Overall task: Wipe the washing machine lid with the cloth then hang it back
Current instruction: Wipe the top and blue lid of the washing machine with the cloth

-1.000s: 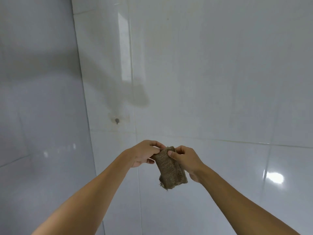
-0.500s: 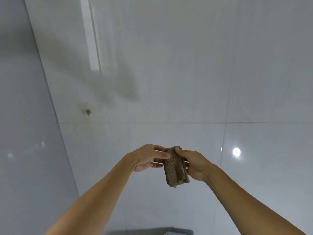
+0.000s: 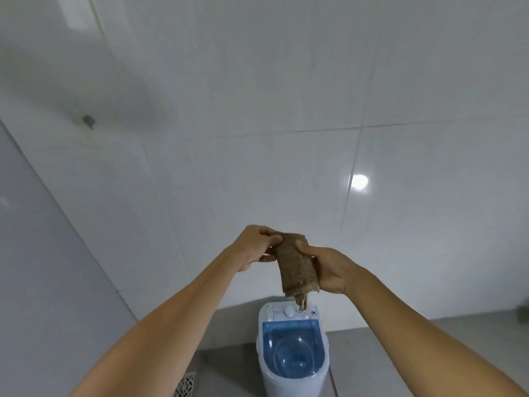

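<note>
A brown folded cloth [image 3: 296, 266] hangs in front of me at chest height, held by both hands. My left hand [image 3: 256, 247] pinches its upper left corner and my right hand [image 3: 329, 267] grips its right side. Below it, on the floor, stands a small white washing machine [image 3: 292, 376] with a translucent blue lid [image 3: 293, 352] that is closed. A white knob sits on its back panel. A dark wall hook [image 3: 88, 120] sticks out of the white tiled wall at upper left, with nothing on it.
White glossy tiled walls [image 3: 286, 138] meet in a corner at the left. The grey floor has a metal drain grate [image 3: 186, 385] left of the machine. A dark object shows at the far right edge [image 3: 523, 313].
The view has tilted downward, bringing the washing machine and floor into sight. Both hands still hold the cloth and have shifted a little right; the hook has moved toward the upper left.
</note>
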